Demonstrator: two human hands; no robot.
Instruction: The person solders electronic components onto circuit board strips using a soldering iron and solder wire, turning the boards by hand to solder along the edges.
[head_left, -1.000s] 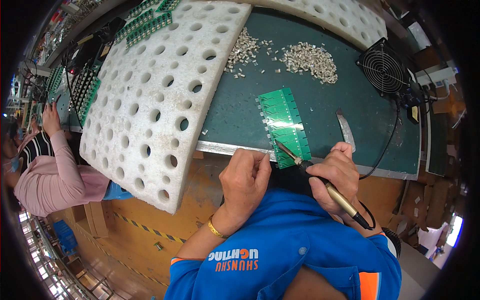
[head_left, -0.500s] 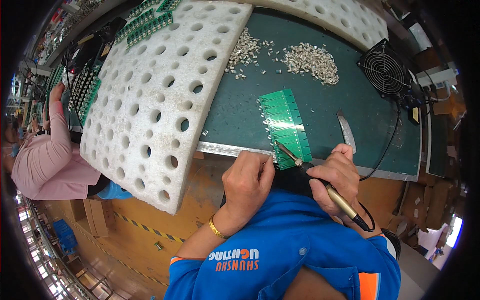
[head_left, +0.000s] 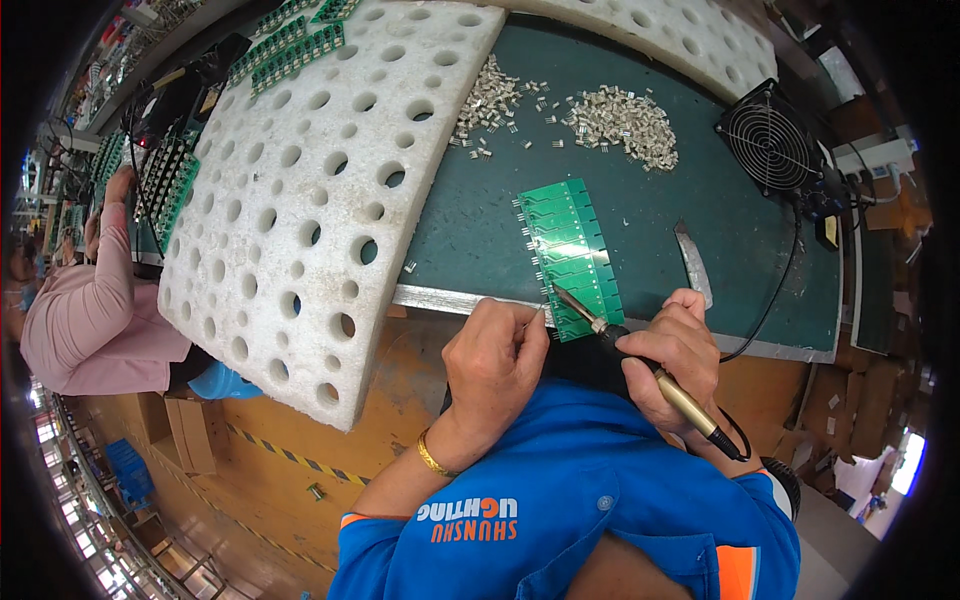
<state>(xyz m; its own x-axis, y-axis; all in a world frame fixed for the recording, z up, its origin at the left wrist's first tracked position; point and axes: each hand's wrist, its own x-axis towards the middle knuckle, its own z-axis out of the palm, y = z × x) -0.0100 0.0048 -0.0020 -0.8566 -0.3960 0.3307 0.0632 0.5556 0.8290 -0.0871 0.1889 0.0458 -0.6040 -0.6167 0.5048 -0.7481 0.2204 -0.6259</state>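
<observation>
A green circuit board panel (head_left: 572, 250) lies at the near edge of the dark green table, with small white connectors along its left side. My right hand (head_left: 672, 362) is closed round a soldering iron (head_left: 682, 398) with a black and gold handle. The iron's tip rests at or just over the lower left part of the panel, near the connector row. Beside the panel's lower left corner, my left hand (head_left: 497, 352) pinches with thumb and forefinger. What is between those fingertips, perhaps thin wire, is too small to make out.
Loose white connectors (head_left: 622, 127) are heaped at the back. A black fan (head_left: 768, 142) stands at right, near a curved metal strip (head_left: 691, 262). A white foam board with holes (head_left: 300, 200) covers the left, more boards (head_left: 298, 58) on its far end. A co-worker in pink (head_left: 95, 320) sits at far left.
The soldering iron's tip has shifted very slightly on the panel; my hands stay almost in place. At far left the co-worker's arm has moved a little.
</observation>
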